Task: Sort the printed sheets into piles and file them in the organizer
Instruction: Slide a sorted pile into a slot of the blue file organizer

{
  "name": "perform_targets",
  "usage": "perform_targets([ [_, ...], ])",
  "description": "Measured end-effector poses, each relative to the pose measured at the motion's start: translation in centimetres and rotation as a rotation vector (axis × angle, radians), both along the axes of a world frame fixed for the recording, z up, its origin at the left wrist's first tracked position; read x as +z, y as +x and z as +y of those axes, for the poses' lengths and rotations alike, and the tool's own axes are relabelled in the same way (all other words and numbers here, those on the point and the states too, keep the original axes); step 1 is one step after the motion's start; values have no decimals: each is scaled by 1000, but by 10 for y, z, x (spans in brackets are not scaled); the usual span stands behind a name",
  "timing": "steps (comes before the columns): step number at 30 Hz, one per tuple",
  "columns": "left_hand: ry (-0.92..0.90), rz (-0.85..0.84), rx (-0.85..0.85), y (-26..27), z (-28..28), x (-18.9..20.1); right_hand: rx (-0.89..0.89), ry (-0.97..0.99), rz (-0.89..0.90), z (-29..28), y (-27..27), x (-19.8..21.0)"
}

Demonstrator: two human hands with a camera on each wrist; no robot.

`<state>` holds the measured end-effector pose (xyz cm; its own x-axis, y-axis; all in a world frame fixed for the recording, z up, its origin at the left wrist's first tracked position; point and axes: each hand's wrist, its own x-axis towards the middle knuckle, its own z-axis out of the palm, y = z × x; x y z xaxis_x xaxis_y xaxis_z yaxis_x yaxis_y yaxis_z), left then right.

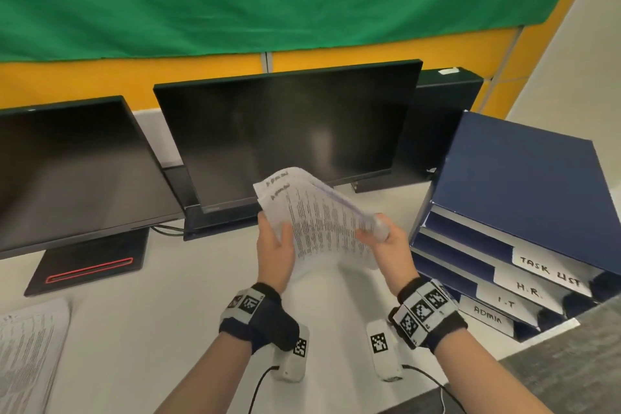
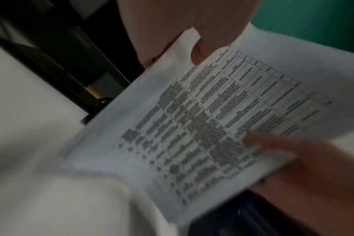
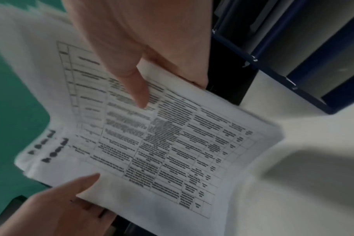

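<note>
Both hands grip sheets (image 1: 319, 222): left hand (image 1: 274, 250) thumb on top, right hand (image 1: 391, 245) thumb pinching right edge; organizer (image 1: 524, 198) just right of right fingers.

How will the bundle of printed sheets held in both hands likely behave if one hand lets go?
The printed sheets already bow between the left hand and right hand, so they would probably flop down. The top corners are offset, so loose pages might fan or slide apart. They look light; one hand could likely carry them.

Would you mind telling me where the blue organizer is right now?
In the head view, the blue organizer sits on the desk at the right, beside the right hand, right of the middle monitor.
</note>
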<state>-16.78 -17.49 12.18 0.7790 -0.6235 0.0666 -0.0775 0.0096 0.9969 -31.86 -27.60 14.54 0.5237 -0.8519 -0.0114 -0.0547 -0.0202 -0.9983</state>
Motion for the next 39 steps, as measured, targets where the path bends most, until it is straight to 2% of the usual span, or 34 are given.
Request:
perform_targets([
  [5, 40, -103, -9, -15, 1, -20, -82, 3, -35, 4, 5, -15],
  [10, 32, 1, 40, -3, -3, -23, -184, 146, -112, -3, 15, -17],
  [17, 38, 136, 1, -1, -8, -32, -208, 254, -164, -9, 23, -15],
  [22, 39, 166, -15, 0, -13, -35, -198, 270, -152, -15, 23, -16],
  [27, 122, 110, -28, 5, -15, -45, -195, 283, -117, -14, 20, -24],
  [33, 215, 81, -40, 4, -13, -60, -186, 253, 44, -13, 20, -34],
  [36, 200, 40, 17, 0, -11, -63, -197, 258, 23, -12, 12, -41],
  [39, 260, 19, -43, -8, -9, -73, -171, 251, 39, -5, 1, -49],
])
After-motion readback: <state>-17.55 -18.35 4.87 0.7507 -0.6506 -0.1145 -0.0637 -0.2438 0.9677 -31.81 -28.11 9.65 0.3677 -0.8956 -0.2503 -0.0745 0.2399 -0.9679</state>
